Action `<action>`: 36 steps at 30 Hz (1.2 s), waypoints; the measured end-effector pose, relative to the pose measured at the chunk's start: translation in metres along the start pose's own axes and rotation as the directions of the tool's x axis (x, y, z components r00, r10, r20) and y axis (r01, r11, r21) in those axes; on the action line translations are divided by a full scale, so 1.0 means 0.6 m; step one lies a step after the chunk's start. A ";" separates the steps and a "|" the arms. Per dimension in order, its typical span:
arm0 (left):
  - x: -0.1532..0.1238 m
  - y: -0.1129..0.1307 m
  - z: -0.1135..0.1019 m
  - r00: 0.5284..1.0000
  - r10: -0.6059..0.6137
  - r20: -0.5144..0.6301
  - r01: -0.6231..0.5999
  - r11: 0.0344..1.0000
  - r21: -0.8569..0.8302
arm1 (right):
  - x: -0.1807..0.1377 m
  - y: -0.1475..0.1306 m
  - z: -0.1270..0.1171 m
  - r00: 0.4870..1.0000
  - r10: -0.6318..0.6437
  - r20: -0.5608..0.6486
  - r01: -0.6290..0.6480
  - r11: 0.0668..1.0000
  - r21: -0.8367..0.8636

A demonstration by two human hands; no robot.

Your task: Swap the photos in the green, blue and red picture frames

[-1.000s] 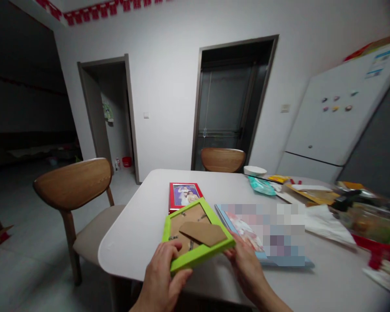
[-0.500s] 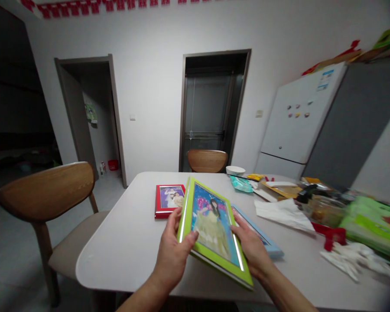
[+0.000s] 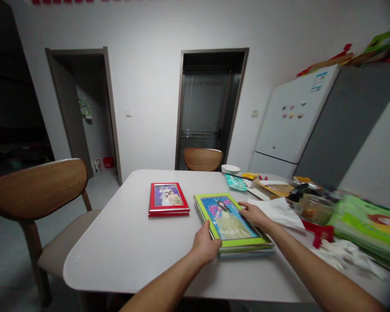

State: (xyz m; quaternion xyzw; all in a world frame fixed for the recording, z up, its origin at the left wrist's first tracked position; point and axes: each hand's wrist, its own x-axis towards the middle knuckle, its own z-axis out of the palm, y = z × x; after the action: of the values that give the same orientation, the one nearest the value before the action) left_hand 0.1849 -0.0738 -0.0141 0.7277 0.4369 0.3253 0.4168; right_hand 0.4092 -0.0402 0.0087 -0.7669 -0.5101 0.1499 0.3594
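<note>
A green picture frame (image 3: 230, 221) with a photo of a figure in a pale dress lies face up on top of a blue frame (image 3: 247, 253), whose edge shows beneath it. My left hand (image 3: 205, 242) grips the green frame's near left corner, fingers closed over its edge. On the frame's far right edge rests my right hand (image 3: 254, 214), fingers curled on it. A red picture frame (image 3: 168, 198) lies flat to the left, apart from both hands.
The white table (image 3: 126, 247) carries clutter on its right side: white paper (image 3: 279, 210), a teal packet (image 3: 234, 182), a white bowl (image 3: 230, 168), green packaging (image 3: 370, 225). Wooden chairs stand at the left (image 3: 35, 190) and far end (image 3: 203, 158). A white fridge (image 3: 292, 121) stands right.
The green frame was turned from back up to face up, then laid flat on the blue frame. Both hands moved forward with it and still rest on its edges.
</note>
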 end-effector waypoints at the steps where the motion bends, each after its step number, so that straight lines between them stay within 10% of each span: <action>1: -0.003 -0.002 -0.004 1.000 0.008 0.006 -0.008 0.999 0.036 | 0.000 0.003 0.004 1.000 0.002 -0.010 -0.002 1.000 -0.014; 8: 0.013 -0.036 -0.091 0.985 0.145 -0.090 -0.101 0.923 0.371 | -0.030 -0.058 0.037 0.991 -0.112 -0.072 0.113 0.993 0.016; 15: 0.043 -0.087 -0.205 0.972 0.151 -0.179 -0.005 0.777 0.629 | -0.126 -0.198 0.167 0.939 -0.339 0.063 0.296 0.885 0.359; 21: -0.012 -0.092 -0.206 0.969 0.204 -0.137 -0.050 0.709 0.704 | -0.174 -0.201 0.238 0.994 -0.109 0.016 0.073 0.760 0.646; 26: -0.057 -0.089 -0.188 0.968 0.219 -0.126 -0.076 0.728 0.681 | -0.192 -0.194 0.245 0.949 0.115 0.292 -0.314 0.297 0.902; 32: -0.112 -0.065 -0.172 0.966 0.241 -0.093 -0.137 0.782 0.608 | -0.195 -0.215 0.241 0.916 0.017 0.401 -0.381 0.347 0.857; 36: -0.147 -0.039 -0.193 0.940 0.295 -0.172 -0.206 0.892 0.403 | -0.220 -0.243 0.182 0.948 -0.153 0.279 -0.202 0.388 0.899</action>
State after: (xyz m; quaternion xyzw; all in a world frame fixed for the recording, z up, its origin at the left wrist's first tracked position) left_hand 0.0435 -0.1102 0.0068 0.8025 0.4384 0.3676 0.1694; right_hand 0.1883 -0.0819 0.0175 -0.4116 -0.3802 0.5332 0.6338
